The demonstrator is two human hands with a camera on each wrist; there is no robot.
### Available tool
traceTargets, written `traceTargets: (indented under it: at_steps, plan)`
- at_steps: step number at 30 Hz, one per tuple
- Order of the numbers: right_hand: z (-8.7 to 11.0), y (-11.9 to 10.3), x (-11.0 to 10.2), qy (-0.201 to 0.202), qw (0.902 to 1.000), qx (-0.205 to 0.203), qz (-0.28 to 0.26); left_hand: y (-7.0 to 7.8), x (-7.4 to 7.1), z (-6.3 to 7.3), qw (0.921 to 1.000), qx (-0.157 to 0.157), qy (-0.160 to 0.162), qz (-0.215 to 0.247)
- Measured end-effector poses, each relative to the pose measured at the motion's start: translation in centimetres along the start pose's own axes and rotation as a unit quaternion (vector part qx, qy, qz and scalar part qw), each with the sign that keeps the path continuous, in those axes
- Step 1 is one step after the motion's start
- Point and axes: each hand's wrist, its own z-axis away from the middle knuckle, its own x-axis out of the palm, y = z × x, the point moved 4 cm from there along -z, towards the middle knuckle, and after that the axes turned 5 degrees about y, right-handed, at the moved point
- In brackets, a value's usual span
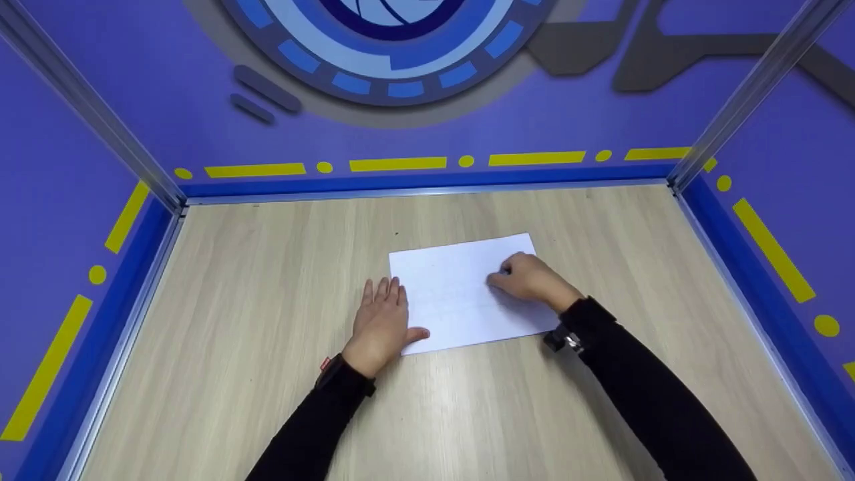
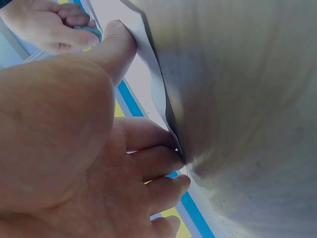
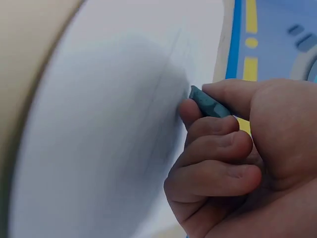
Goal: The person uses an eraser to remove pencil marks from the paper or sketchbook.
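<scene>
A white sheet of paper (image 1: 447, 287) lies slightly turned on the wooden table. My left hand (image 1: 381, 324) rests flat at its left edge, fingers extended and thumb over the paper. The left wrist view shows that edge lifting a little between thumb and fingers. Over the right part of the sheet, my right hand (image 1: 531, 277) pinches a small blue-green block that looks like an eraser (image 3: 210, 104) between thumb and index finger, the other fingers curled. Its tip is at the paper, though contact is hard to tell. Faint grey lines (image 3: 161, 82) run across the sheet beside it.
Bare wooden tabletop (image 1: 267, 267) surrounds the paper. Blue-purple printed panels (image 1: 427, 133) with yellow marks stand at the back and on both sides, joined by metal corner posts (image 1: 748, 100). Both wrists wear black bands.
</scene>
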Motion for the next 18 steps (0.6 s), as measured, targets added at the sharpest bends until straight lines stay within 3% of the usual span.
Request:
traceTargets:
  at_steps: [6,12,16,18]
  plan:
    - [-0.8,-6.1,2.8,-0.011,0.9989,-0.044,0.008,-0.1,0.0,0.0,1.0,-0.002,-0.003,0.002]
    - [-1.8,-11.3,5.8,-0.028,0.9972,-0.053,0.045,0.0,-0.1,-0.1,0.9999,-0.001,0.005,0.01]
    - [-2.8,-12.9,7.4,-0.044,0.9957,-0.051,0.064,-0.1,-0.1,-0.1,0.9999,-0.002,0.01,0.006]
    - [-4.2,-12.2,8.9,-0.046,0.9957,-0.062,0.051,-0.1,-0.1,0.0,0.9999,-0.002,0.009,0.004]
